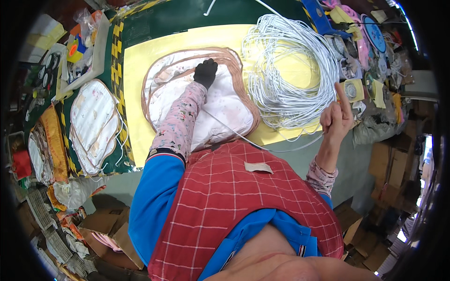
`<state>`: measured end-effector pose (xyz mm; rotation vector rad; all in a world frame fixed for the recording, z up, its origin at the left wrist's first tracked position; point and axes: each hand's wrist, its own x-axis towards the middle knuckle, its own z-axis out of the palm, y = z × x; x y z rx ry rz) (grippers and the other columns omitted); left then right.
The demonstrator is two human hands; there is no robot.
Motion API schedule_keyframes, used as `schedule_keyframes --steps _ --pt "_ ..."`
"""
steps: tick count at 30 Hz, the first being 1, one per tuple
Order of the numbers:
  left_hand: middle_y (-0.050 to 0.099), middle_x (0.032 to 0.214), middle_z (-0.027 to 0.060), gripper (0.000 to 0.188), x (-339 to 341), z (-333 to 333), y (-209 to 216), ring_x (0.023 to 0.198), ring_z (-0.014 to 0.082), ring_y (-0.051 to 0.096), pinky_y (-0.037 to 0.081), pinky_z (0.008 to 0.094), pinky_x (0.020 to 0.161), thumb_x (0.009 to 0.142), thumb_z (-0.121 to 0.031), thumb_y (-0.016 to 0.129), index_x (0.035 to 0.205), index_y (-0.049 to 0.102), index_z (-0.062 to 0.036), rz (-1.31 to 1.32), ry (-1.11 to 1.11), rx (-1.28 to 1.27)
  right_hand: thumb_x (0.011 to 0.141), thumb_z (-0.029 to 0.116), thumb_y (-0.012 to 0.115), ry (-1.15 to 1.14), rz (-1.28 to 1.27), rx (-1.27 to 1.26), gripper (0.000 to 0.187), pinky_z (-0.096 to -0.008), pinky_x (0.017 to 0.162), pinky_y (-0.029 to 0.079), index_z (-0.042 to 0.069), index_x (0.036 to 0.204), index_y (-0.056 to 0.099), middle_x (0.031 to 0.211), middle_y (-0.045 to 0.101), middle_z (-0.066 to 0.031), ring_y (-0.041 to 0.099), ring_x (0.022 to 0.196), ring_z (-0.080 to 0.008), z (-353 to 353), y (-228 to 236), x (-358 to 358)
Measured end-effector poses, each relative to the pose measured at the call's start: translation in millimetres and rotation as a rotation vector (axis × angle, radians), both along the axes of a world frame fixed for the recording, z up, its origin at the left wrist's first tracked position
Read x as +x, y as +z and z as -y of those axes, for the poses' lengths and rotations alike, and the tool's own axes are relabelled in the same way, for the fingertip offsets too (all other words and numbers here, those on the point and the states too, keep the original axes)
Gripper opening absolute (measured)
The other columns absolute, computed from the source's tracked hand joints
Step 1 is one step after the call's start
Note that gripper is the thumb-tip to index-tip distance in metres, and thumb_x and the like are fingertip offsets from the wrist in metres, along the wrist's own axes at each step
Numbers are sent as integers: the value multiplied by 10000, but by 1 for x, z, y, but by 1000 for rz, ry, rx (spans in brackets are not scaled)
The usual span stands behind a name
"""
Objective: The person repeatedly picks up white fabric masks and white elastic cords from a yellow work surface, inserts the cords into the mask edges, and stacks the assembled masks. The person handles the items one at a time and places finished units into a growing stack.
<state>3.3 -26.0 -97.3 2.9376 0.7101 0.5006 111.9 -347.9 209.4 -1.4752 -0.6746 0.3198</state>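
Observation:
My left hand (206,73), in a black glove, is closed at the upper edge of a stack of white printed fabric pieces (218,110) with brown bound edges. Its fingers bunch on the brown trim, though their tips are hidden. My bare right hand (336,117) is raised at the right, index finger stretched out and the other fingers curled. A thin white wire (276,150) runs in a slack curve from the fabric to the curled fingers of that hand. Beside it lies a big loose coil of white wires (290,75), their ends toward the fabric.
Yellow sheeting (133,107) covers part of the green table (164,18). At left lie more brown-edged fabric pieces (93,124) with wire in them, below a white bin (96,65) of supplies. Small containers and a blue tray (323,21) crowd the right edge. Cardboard boxes (112,225) stand below.

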Motion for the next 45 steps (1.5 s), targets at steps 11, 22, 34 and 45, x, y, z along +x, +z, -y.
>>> schedule_keyframes --steps 11,22,34,45 --pt "522 806 83 84 -78 -34 223 741 198 497 413 289 691 839 -43 462 878 527 -5 771 -198 -538 942 107 432 332 -259 315 386 -149 301 203 -122 1251 405 523 317 71 240 359 13 43 4 60" --pt "555 1014 154 162 -156 27 294 916 303 546 433 324 789 804 -5 511 949 583 6 855 69 41 965 191 409 653 -306 360 448 -175 274 280 -99 1301 343 433 351 48 303 260 -26 29 -9 86" --pt "576 934 55 86 -73 156 395 959 233 565 375 486 967 698 -142 633 776 601 -156 687 -448 358 842 53 455 814 521 -221 248 -241 438 331 -7 1037 596 562 501 -28 427 456 -83 -53 79 -18" --pt "631 793 99 315 -108 129 386 733 288 619 473 361 651 672 -203 711 955 625 -93 624 -213 247 698 -27 481 728 730 24 459 -262 777 480 21 1140 595 950 663 -149 640 873 -164 -52 82 -31"
